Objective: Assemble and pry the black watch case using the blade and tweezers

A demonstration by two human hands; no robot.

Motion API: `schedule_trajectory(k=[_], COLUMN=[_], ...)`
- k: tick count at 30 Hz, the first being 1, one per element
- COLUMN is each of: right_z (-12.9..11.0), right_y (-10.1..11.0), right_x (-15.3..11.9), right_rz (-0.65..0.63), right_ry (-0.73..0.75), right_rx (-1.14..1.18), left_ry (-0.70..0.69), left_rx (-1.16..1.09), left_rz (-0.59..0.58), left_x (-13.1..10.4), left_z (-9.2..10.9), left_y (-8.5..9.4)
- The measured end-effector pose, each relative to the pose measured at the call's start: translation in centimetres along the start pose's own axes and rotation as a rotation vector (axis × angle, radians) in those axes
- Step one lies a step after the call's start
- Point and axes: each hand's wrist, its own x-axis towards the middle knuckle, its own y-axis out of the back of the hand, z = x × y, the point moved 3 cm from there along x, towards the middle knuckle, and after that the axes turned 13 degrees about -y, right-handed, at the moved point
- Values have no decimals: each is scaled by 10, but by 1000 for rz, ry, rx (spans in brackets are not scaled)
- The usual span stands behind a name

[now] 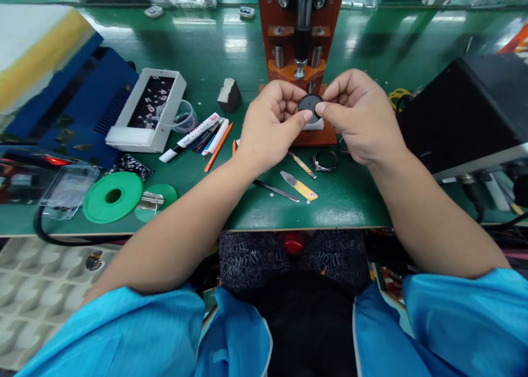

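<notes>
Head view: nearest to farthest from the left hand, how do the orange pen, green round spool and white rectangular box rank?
1. Orange pen, just left of the left hand.
2. White rectangular box, farther left.
3. Green round spool, farthest left.

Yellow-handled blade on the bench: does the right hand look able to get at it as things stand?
Probably yes: nothing lies over the blade, though the right hand would likely have to release the black disc first.
</notes>
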Motion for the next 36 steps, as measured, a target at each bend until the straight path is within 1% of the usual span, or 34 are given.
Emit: schedule_trajectory(k=[8,13,16,20,23,30,36], right_z=[3,2,0,-2,-2,-7,-13], right_y=[1,0,-2,-4,-3,-3,-3], right_x=[-1,-4,-6,-8,-9,-17,-22], right_rz=[-46,-87,-96,-50,-15,45,79], right_ry=[-18,4,26,55,61,127,211], right_rx=[62,66,14,-104,-168,-262,-329], left_ry=[25,19,-3,-40,-51,-106,-114], left_rx=[-89,-51,37,173,234,325,367], left_rz=[60,74,94,98,69,50,37], left_x=[-1,0,0,1,2,3,2], left_z=[0,1,3,7,10,19,19], left_y=[1,4,4,4,4,6,5])
